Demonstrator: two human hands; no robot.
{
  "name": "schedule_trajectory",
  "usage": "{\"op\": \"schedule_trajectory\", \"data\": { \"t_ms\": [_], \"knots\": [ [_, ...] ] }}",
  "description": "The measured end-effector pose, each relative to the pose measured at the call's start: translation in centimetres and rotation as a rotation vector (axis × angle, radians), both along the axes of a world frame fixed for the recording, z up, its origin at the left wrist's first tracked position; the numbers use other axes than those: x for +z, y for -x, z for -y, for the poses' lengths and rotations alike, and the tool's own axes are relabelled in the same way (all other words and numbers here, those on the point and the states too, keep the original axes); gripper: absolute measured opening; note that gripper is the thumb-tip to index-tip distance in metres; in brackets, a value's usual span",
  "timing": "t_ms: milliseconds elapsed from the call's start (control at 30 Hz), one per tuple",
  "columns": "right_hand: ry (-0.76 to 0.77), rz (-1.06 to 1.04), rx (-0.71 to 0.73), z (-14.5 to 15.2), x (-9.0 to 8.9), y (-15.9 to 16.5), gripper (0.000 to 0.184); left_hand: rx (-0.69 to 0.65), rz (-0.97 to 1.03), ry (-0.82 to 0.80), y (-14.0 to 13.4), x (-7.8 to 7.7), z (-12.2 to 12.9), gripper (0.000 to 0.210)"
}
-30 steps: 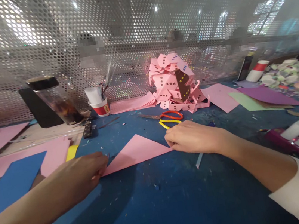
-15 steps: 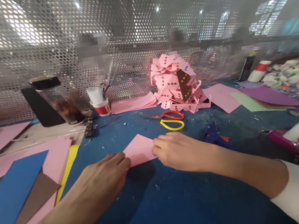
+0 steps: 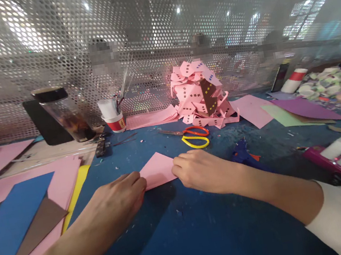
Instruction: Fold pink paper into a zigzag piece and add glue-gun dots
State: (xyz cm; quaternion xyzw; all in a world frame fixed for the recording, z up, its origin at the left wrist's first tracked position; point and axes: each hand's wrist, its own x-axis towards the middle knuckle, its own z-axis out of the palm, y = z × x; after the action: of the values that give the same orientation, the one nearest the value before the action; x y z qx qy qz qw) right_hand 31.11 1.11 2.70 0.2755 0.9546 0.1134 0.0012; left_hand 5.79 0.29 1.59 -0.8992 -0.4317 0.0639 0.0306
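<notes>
A piece of pink paper (image 3: 158,170) is stretched between my two hands over the blue table, its pointed corner facing away from me. My left hand (image 3: 126,195) is closed on the paper's left end. At the right end, my right hand (image 3: 197,170) grips it with curled fingers; both sets of fingertips are partly hidden. Just beyond lie scissors (image 3: 196,141) with one red and one yellow handle loop. Behind them stands a heap of folded pink paper pieces (image 3: 189,94) marked with small dark squares.
On the left lie blue paper (image 3: 13,221), brown paper (image 3: 44,227) and pink sheets. A tilted bottle (image 3: 65,118) and a paper cup (image 3: 114,123) stand at the back. A blue tool (image 3: 242,152) and a magenta device (image 3: 338,165) lie at right, under a perforated metal screen (image 3: 142,28).
Both hands keep hold of the pink paper in nearly the same place. The whole view has shifted very slightly.
</notes>
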Motion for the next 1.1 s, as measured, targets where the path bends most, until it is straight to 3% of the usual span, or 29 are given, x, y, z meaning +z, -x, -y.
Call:
{"op": "schedule_trajectory", "data": {
  "t_ms": [400, 633, 900, 1100],
  "knots": [
    [0.061, -0.096, -0.050, -0.3, -0.3, 0.0, 0.020, 0.140, 0.158, 0.000, 0.1, 0.3, 0.1, 0.025],
    [0.134, -0.196, -0.166, -0.9, -0.6, -0.1, 0.019, 0.222, 0.221, 0.068, 0.2, 0.6, -0.5, 0.022],
    [0.241, -0.252, -0.267, -1.4, -0.8, -0.1, 0.014, 0.238, 0.279, 0.139, 0.9, 0.1, -1.2, 0.024],
    [0.267, -0.273, -0.287, -1.4, -1.0, 0.1, 0.010, 0.229, 0.274, 0.098, 1.1, -0.4, -1.2, 0.025]
  ]
}}
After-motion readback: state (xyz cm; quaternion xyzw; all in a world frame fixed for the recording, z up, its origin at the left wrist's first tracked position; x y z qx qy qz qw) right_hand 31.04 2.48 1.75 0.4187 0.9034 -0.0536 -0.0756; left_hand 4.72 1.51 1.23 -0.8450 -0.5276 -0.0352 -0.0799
